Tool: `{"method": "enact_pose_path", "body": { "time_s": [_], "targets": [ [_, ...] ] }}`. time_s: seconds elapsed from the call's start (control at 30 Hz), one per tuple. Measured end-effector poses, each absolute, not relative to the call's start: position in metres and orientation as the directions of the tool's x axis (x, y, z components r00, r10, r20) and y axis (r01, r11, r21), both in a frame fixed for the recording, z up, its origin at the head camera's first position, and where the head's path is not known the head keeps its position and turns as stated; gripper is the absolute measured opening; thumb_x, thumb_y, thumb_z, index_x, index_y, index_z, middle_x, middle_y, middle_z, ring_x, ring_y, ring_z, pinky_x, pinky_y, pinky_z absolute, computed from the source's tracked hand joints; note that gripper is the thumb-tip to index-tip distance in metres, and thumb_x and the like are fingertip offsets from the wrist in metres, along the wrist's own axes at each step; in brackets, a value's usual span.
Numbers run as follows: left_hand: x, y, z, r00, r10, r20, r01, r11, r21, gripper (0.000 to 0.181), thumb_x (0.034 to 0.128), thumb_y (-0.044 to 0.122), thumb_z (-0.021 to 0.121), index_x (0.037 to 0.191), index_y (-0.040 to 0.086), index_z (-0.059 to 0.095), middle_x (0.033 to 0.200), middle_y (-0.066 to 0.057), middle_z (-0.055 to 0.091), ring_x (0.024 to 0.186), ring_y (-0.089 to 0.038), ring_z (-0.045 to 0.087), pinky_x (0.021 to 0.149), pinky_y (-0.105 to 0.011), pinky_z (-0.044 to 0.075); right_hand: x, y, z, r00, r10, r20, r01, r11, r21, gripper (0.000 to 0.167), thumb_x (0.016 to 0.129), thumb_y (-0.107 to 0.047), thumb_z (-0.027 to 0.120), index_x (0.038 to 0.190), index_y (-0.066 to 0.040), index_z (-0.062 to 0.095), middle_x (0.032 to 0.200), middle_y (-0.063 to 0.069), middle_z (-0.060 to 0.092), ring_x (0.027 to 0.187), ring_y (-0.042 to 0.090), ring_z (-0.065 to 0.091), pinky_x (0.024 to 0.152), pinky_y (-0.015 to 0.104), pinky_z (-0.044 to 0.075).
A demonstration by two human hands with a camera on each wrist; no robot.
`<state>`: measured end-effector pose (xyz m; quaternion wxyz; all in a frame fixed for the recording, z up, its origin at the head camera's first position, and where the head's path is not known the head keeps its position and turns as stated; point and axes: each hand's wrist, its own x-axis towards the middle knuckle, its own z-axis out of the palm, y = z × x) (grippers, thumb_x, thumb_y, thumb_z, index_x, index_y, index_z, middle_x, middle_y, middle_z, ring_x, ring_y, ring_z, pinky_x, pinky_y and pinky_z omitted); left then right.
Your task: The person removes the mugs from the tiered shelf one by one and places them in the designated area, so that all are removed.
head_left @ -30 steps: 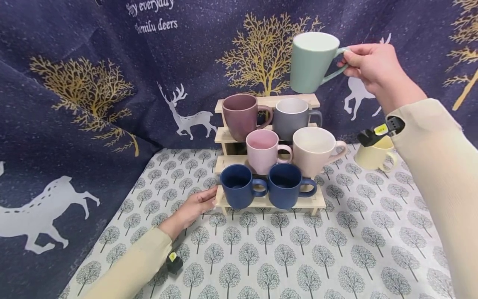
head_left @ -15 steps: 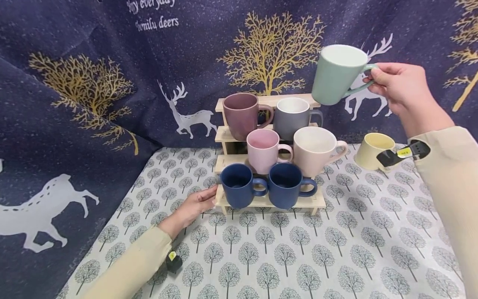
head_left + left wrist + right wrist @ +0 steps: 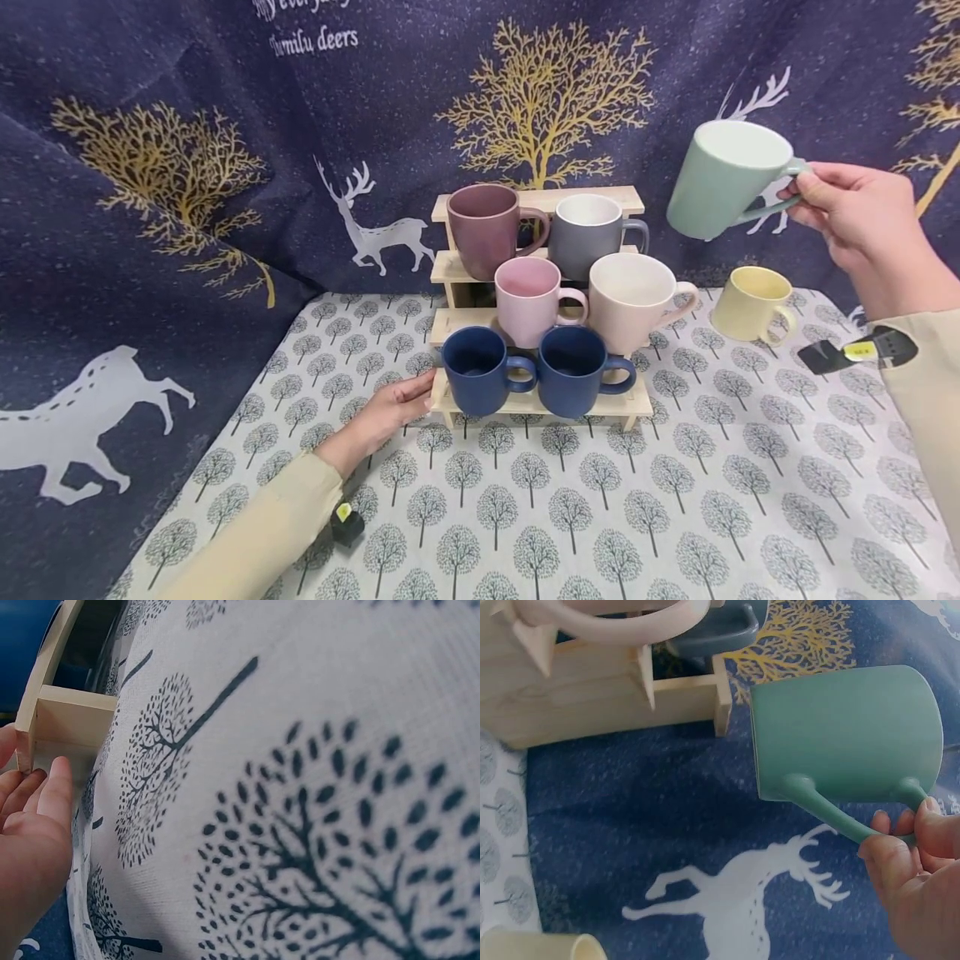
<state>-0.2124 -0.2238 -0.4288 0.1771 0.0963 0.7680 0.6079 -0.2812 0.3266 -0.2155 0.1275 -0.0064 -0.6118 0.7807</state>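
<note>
Nearest, the tree-print cloth covers the bench point(image 3: 517, 575). The left hand point(image 3: 378, 418) touches the left end of the wooden rack's point(image 3: 525, 406) bottom tier; whether its fingers grip the wood is unclear. Two navy mugs point(image 3: 474, 390) stand on that tier; behind and above them sit a pink mug point(image 3: 523, 315) and a cream mug point(image 3: 628, 310), then a plum mug point(image 3: 482, 240) and a grey mug point(image 3: 583, 248). Right of the rack, a yellow mug point(image 3: 742, 312) stands on the bench. Above it, the right hand point(image 3: 862, 215) pinches the handle of a green mug point(image 3: 723, 190), tilted in the air before the dark blue backdrop point(image 3: 405, 92).
</note>
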Motion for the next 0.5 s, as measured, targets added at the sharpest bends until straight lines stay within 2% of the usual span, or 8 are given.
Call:
{"method": "enact_pose_path", "body": {
  "time_s": [0.2, 0.37, 0.5],
  "targets": [
    [-0.212, -0.224, -0.428, -0.920, 0.360, -0.156, -0.069, 0.244, 0.967, 0.067, 0.0995, 0.007, 0.058, 0.158, 0.000, 0.027, 0.166, -0.021, 0.028, 0.150, -0.041, 0.037, 0.122, -0.040, 0.040, -0.269, 0.338, -0.236, -0.959, 0.223, 0.177, -0.219, -0.184, -0.958, 0.025, 0.096, -0.006, 0.064, 0.081, -0.016, 0.080, 0.070, -0.005, 0.075, 0.061, 0.001, 0.070, 0.055, 0.010, 0.059],
    [-0.213, -0.224, -0.427, -0.920, 0.358, -0.161, -0.072, 0.248, 0.966, 0.067, 0.0993, 0.007, 0.058, 0.159, 0.001, 0.027, 0.166, -0.021, 0.027, 0.152, -0.040, 0.035, 0.123, -0.040, 0.038, -0.261, 0.345, -0.254, -0.952, 0.255, 0.170, -0.207, -0.123, -0.971, 0.025, 0.096, -0.010, 0.065, 0.080, -0.022, 0.079, 0.069, -0.010, 0.074, 0.060, -0.002, 0.069, 0.056, 0.008, 0.058],
    [-0.212, -0.224, -0.428, -0.916, 0.368, -0.158, -0.069, 0.245, 0.967, 0.068, 0.0992, 0.007, 0.058, 0.159, 0.000, 0.026, 0.166, -0.021, 0.026, 0.152, -0.041, 0.034, 0.122, -0.038, 0.040, -0.257, 0.349, -0.268, -0.947, 0.280, 0.160, -0.202, -0.129, -0.971, 0.024, 0.096, -0.010, 0.065, 0.080, -0.022, 0.079, 0.069, -0.010, 0.074, 0.063, -0.003, 0.070, 0.058, 0.007, 0.058]
  ]
}}
